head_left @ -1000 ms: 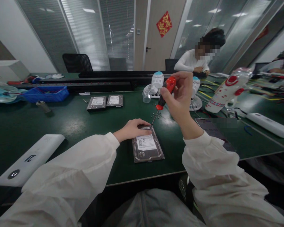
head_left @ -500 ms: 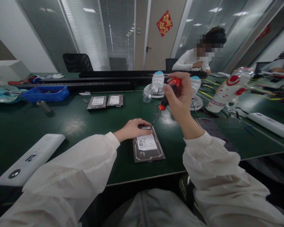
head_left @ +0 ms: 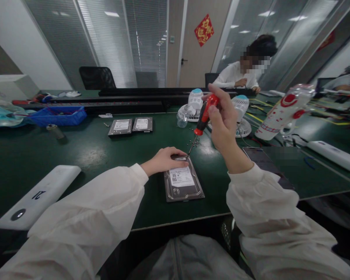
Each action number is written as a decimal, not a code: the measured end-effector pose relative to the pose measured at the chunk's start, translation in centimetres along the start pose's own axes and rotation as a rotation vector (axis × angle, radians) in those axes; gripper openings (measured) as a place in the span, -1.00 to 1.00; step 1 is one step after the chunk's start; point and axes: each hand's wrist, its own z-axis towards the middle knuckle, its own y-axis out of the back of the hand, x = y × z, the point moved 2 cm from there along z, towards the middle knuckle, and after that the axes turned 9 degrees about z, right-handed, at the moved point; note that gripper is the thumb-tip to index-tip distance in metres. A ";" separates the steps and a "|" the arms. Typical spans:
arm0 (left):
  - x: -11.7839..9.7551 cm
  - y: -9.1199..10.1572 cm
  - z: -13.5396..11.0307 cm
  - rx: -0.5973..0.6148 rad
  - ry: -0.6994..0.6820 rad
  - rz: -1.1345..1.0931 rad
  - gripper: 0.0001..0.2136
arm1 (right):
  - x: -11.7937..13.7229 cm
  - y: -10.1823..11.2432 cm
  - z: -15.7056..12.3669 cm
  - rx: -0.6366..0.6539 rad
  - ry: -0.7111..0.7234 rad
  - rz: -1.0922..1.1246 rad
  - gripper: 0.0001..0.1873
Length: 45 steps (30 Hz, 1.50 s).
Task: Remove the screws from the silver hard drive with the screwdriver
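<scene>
One flat gray hard drive (head_left: 186,190) with a white label (head_left: 181,179) lies at your twelve o'clock. Your left hand (head_left: 165,159) holds its far end; your right hand (head_left: 224,126) grips a red-and-black screwdriver (head_left: 203,117).

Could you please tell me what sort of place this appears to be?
Probably an office-like electronics workroom: the right hand holds a screwdriver at a hard drive, two more drives lie on the green tabletop, and glass partitions stand behind it.

Metal hard drive (head_left: 186,189), plastic screwdriver handle (head_left: 205,115)
</scene>
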 end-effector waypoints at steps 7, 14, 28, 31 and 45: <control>0.0 0.0 0.0 -0.003 -0.011 -0.001 -0.50 | -0.1 -0.1 -0.1 -0.032 -0.023 -0.032 -0.55; -0.1 0.1 0.0 0.015 -0.006 -0.002 -0.49 | 0.2 -0.1 0.0 0.032 -0.044 0.010 -0.51; -0.4 0.3 -0.1 0.019 0.003 0.016 -0.48 | -0.2 -0.1 -0.2 0.035 -0.019 0.047 -0.52; -0.2 0.2 -0.1 0.019 -0.010 0.017 -0.47 | -0.4 -0.2 -0.3 -0.024 -0.009 0.010 -0.50; -0.1 0.0 0.2 0.001 -0.025 0.034 -0.46 | -0.3 -0.1 -0.4 -0.030 0.010 0.003 -0.50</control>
